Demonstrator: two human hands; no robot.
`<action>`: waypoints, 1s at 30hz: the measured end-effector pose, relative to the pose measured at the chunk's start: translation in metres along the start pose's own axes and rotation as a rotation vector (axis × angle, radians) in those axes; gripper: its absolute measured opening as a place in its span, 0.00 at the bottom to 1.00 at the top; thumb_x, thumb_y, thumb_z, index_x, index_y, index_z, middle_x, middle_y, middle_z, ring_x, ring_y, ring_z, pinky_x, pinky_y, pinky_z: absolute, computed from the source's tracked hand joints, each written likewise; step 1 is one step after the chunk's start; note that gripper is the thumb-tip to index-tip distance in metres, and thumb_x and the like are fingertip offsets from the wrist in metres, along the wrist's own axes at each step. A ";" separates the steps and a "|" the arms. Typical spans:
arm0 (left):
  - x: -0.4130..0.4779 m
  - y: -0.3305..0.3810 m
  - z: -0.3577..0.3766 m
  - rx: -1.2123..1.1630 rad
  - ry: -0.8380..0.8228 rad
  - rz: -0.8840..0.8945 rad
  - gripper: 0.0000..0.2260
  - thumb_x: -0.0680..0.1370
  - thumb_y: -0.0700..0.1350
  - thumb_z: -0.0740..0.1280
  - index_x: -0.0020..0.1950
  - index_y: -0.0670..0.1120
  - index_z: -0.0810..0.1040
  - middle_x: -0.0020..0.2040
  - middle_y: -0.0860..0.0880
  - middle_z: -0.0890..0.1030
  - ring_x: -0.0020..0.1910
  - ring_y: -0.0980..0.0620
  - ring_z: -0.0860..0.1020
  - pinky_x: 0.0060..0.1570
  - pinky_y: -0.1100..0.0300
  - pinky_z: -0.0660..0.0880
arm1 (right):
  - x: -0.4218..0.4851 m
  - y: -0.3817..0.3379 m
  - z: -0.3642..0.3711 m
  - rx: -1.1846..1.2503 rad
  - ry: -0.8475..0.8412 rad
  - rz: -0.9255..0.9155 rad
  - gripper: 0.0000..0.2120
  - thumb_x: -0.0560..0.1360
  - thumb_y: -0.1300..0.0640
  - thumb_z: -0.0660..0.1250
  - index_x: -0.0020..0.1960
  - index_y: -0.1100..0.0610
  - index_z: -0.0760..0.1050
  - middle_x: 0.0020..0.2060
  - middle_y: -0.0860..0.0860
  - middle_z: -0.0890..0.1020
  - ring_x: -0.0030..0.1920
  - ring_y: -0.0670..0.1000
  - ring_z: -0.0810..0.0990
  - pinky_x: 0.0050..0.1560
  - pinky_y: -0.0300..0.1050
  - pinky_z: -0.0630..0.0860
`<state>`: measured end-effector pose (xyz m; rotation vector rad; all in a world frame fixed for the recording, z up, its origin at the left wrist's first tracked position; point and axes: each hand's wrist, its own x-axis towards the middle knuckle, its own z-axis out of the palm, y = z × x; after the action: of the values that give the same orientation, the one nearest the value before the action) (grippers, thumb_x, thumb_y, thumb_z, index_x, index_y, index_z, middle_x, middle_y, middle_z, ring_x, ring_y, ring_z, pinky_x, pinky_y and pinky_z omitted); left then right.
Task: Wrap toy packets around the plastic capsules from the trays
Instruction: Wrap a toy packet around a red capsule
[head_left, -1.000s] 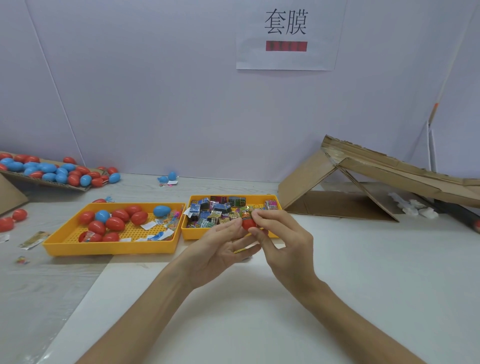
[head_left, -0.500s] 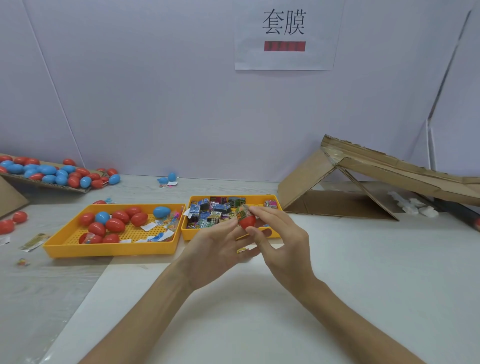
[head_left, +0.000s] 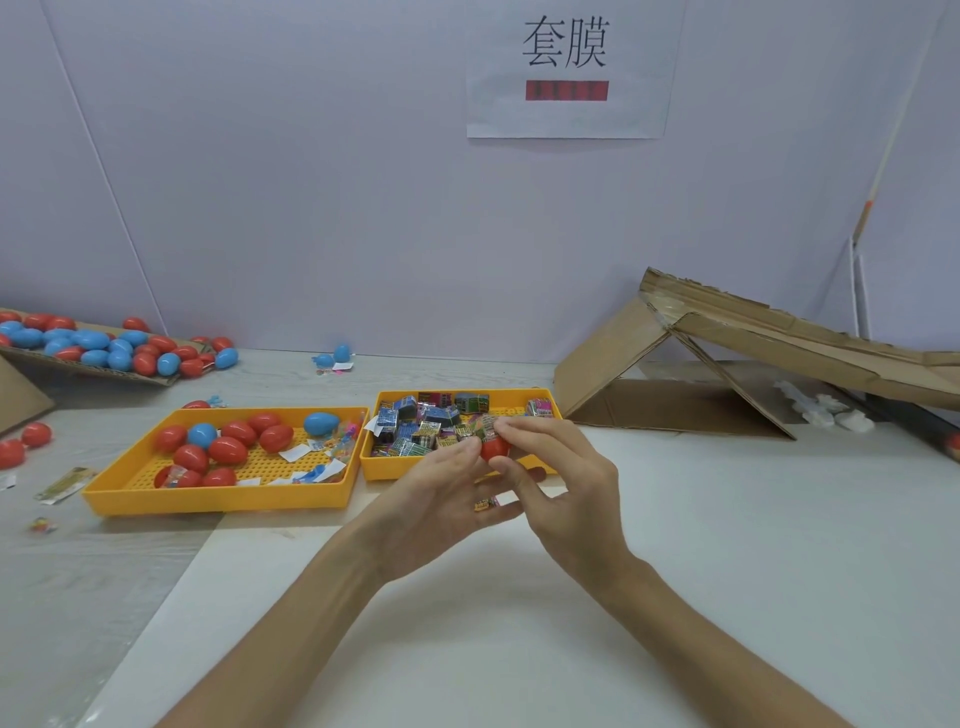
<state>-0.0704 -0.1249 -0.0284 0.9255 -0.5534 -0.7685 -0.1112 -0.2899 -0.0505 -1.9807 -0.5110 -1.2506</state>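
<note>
Item: one red egg-shaped plastic capsule, held in the air over the near rim of the yellow plastic tray of printed packets. A printed foil toy packet sat round the capsule's upper end.

We noted the right hand pinching the capsule, forefinger curled over the top and thumb beneath. The left hand gripped its left side with the thumb, fingers loosely bent below. A small printed scrap was tucked among those fingers.

Just beside the packet tray, on its left edge, stood a yellow perforated tray of red and blue capsules.

Below both forearms, a white table sheet ran to the near edge. To the right it reached the foot of a folded brown cardboard ramp, well apart from the hands.
</note>
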 end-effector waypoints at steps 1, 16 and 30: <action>0.000 0.000 0.000 0.008 -0.012 0.009 0.21 0.84 0.49 0.59 0.75 0.41 0.70 0.75 0.37 0.70 0.73 0.38 0.71 0.69 0.44 0.73 | 0.001 -0.001 0.000 0.022 0.007 0.028 0.15 0.73 0.62 0.75 0.60 0.58 0.82 0.55 0.45 0.83 0.58 0.46 0.81 0.59 0.39 0.77; 0.003 -0.001 0.000 0.114 0.078 0.029 0.23 0.81 0.56 0.62 0.70 0.44 0.75 0.61 0.45 0.80 0.62 0.44 0.74 0.61 0.45 0.69 | -0.001 0.000 0.000 -0.025 0.005 -0.004 0.16 0.75 0.63 0.74 0.62 0.58 0.82 0.58 0.49 0.82 0.60 0.48 0.80 0.60 0.42 0.77; -0.001 -0.001 0.005 0.114 0.005 0.040 0.18 0.77 0.58 0.71 0.62 0.49 0.81 0.59 0.49 0.82 0.58 0.50 0.77 0.55 0.53 0.75 | -0.003 0.001 0.001 -0.012 0.042 -0.064 0.14 0.74 0.65 0.74 0.59 0.59 0.84 0.57 0.49 0.83 0.55 0.50 0.81 0.53 0.43 0.79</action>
<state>-0.0747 -0.1274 -0.0265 1.0184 -0.6141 -0.7039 -0.1108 -0.2895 -0.0536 -1.9579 -0.5516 -1.3347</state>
